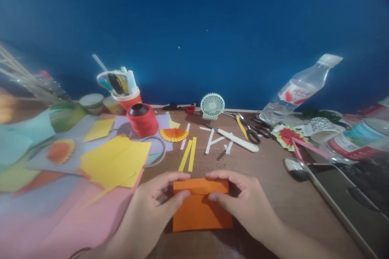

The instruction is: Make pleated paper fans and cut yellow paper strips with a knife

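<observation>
An orange sheet of paper (pixel 202 212) lies near the front of the brown table, its far edge folded over in a strip. My left hand (pixel 161 198) pinches the left part of that fold, thumb on the near side and fingers beyond it. On the right part, my right hand (pixel 240 196) grips the fold the same way. Just past the paper are two yellow paper strips (pixel 189 154), several white strips (pixel 210 141) and a white craft knife (pixel 238 140). A pleated orange-yellow paper fan (pixel 174 134) sits farther back.
Coloured paper sheets (pixel 112 162) cover the left side, with a red thread spool (pixel 142 120) and a cup of pens (pixel 126 93) behind. A small fan (pixel 212 106) and scissors (pixel 252 129) stand back centre. At right are a tilted bottle (pixel 299 91) and a phone (pixel 343 202).
</observation>
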`<state>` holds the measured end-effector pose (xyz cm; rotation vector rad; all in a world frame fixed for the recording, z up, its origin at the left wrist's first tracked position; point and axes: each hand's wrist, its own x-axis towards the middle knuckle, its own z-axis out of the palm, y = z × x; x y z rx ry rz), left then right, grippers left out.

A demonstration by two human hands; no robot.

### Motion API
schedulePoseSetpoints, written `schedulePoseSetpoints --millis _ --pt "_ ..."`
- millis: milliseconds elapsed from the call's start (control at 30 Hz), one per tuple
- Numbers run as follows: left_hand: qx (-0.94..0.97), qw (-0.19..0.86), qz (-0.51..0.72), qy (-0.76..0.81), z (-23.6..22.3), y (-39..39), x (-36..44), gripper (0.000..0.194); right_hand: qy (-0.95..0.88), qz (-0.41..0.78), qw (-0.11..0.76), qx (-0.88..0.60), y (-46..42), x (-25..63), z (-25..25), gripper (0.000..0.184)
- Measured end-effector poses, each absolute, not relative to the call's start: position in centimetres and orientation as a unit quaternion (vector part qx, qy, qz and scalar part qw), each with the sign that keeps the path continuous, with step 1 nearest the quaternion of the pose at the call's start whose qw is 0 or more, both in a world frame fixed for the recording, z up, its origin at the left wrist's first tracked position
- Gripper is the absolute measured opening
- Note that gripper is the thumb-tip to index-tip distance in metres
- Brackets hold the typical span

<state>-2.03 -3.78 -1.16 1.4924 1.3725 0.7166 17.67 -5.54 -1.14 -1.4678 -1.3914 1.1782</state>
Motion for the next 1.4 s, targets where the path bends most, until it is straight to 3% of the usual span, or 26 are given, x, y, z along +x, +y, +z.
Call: schedulePoseSetpoints --millis 367,1000,1200,1400 --pt "0.644 0.458 0.3 0.535 -0.8 -3.7 -2.0 0.011 -0.557 0.442 0.412 -0.57 -5.5 17.7 -1.2 0.015" --pt "0.621 0.52 0.243 0.534 -0.9 -3.6 -1.3 0.01 -0.6 0.458 0.308 -0.579 -5.1 17.4 -0.1 0.012" --pt "0.736 0.413 0.194 0.501 -0.6 -4.1 -0.9 0.016 -0.699 0.393 0.278 -0.529 -5.7 16.9 0.3 0.02" --pt "0.812 0.331 0.178 0.446 -0.5 -4.5 -1.2 0.018 -0.741 0.327 0.242 -0.535 -6.0 16.8 0.5 0.015"
